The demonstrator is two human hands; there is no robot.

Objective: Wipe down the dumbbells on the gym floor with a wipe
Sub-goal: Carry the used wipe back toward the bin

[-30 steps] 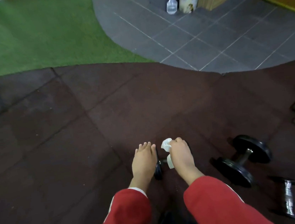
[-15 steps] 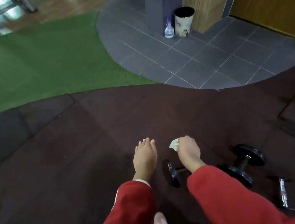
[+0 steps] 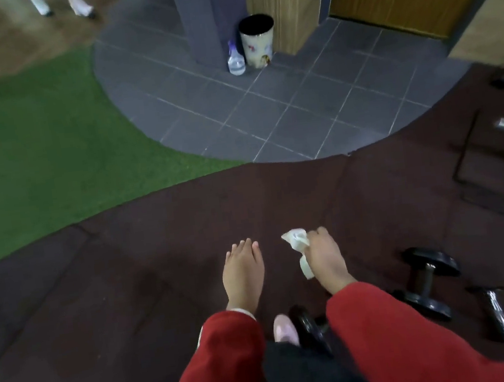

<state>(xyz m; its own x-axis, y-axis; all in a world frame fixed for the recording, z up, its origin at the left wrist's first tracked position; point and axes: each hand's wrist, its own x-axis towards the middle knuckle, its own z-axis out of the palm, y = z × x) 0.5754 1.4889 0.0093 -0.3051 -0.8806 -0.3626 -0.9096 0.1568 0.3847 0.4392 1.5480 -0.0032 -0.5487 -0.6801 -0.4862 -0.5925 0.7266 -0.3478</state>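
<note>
Both hands have lifted off the small dumbbell (image 3: 308,326); right hand (image 3: 324,261) clutches the wipe (image 3: 298,242), left hand (image 3: 243,271) flat; larger dumbbell (image 3: 426,280) rightward likely next.

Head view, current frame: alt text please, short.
A person in red sleeves holds a crumpled white wipe in the right hand, the left hand open beside it, above a dark rubber gym floor. Black dumbbells lie to the right; a spray bottle and bin stand on grey tiles beyond.
</note>
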